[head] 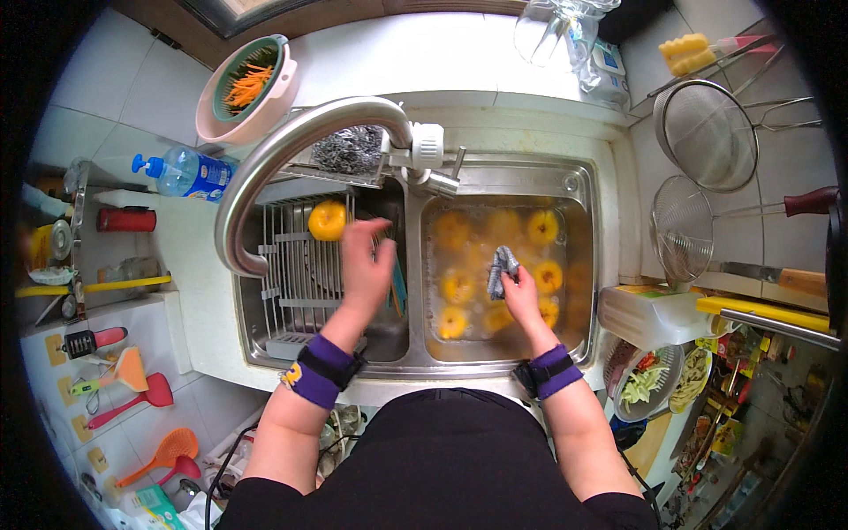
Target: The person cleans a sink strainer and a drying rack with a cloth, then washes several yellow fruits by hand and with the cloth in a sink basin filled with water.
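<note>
My left hand (368, 258) is motion-blurred over the left sink basin, its fingers apart and nothing visible in them. Just beyond its fingertips, a round orange-yellow fruit (327, 220) rests on a metal drying rack (298, 285) in that basin. My right hand (522, 293) grips a crumpled grey cloth (503, 271) above the water of the right basin (580, 278). Several more of these fruits (457, 289) sit in that cloudy yellowish water, some of them blurred beneath the surface.
A curved steel faucet (301, 142) arches over the left basin. Behind it are a wire shelf with steel scouring pads (348, 149) and a soap pump bottle (199, 173). Strainers (705, 136) hang on the right wall; a plastic container (646, 317) stands beside the sink.
</note>
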Tool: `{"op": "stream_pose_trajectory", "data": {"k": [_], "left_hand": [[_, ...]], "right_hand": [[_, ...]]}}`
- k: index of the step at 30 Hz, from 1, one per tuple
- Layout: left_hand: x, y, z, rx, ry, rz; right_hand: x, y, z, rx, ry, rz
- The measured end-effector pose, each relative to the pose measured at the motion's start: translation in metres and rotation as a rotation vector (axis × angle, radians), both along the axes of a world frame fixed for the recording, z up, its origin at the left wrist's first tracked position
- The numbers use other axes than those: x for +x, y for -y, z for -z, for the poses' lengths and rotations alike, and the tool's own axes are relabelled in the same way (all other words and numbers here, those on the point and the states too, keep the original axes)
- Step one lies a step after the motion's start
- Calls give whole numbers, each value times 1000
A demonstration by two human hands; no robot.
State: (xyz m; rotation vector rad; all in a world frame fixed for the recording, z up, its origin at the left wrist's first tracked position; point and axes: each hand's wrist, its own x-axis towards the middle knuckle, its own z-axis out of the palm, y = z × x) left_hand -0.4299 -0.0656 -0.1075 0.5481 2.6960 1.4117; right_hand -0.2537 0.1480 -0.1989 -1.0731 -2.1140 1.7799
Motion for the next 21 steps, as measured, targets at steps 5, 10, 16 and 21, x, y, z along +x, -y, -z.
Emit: {"op": "stream_pose_trajectory", "data": {"k": [5,10,16,21], "left_hand": [[81,-71,12,-312,382,384],[97,-107,67,-778,647,255],[81,-115,104,-798,863,-67],[69,-89,163,-830,849,103]], "right_hand": [[-8,-2,-15,-83,45,40],[-11,-10,-42,-137,41,102],[7,-21,-33,270,70,-30],[0,-17,-48,142,136,-118]]}}
